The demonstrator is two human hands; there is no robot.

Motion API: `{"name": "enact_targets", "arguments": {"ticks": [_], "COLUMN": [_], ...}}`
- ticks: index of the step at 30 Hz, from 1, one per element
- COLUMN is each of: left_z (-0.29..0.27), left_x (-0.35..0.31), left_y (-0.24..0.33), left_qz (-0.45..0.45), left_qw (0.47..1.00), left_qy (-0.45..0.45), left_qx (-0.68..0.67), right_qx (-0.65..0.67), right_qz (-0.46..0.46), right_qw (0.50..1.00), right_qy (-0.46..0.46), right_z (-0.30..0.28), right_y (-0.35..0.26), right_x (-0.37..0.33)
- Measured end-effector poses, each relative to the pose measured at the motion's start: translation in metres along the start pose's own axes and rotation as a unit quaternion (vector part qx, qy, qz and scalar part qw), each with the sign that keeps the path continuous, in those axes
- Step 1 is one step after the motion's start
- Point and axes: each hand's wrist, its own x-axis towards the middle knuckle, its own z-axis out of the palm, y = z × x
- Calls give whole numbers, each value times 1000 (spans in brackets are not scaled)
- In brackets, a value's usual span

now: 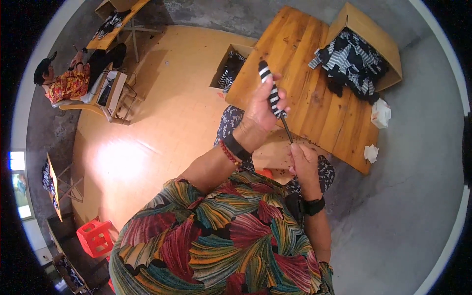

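My left hand [263, 104] is raised in front of me, its fingers wrapped round a narrow tube of black-and-white striped knit fabric [266, 73] with a black tip. From the lower end of this knit piece comes a thin dark rod [287, 130]. Its other end is pinched in my right hand [304, 163], lower and to the right. How far the rod reaches inside the fabric is hidden. Whether the piece is a sock or a glove finger, I cannot make out.
On the wooden table [314, 115] ahead, a tipped cardboard box [393, 59] spills striped knit pieces [344, 61]. Another carton [216, 78] stands left of the table. White tissue [371, 153] lies by its right edge. A seated person [69, 81] is far left; a red stool [93, 238] stands lower left.
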Motion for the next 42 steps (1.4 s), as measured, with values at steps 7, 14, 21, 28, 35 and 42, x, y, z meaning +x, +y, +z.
{"name": "enact_targets", "arguments": {"ticks": [7,14,21,28,35,42], "left_z": [13,12,-18,4,5,15], "left_x": [-11,-29,-30,-6,2,-24], "left_y": [-19,-46,-51,-3,0,-44], "left_qz": [87,84,4,-20,11,8], "left_qw": [987,957,980,997,996,993], "left_qy": [57,118,28,-54,-8,32], "left_qx": [123,253,199,50,85,112], "right_qx": [-19,83,204,160,-1,140], "right_qz": [0,16,94,89,8,18], "right_qw": [1000,996,974,978,999,990], "right_qy": [19,13,-10,-105,-32,-14], "right_z": [8,18,23,3,-1,16], "right_y": [0,21,-7,-12,1,-16], "right_x": [5,15,21,17,13,10]}}
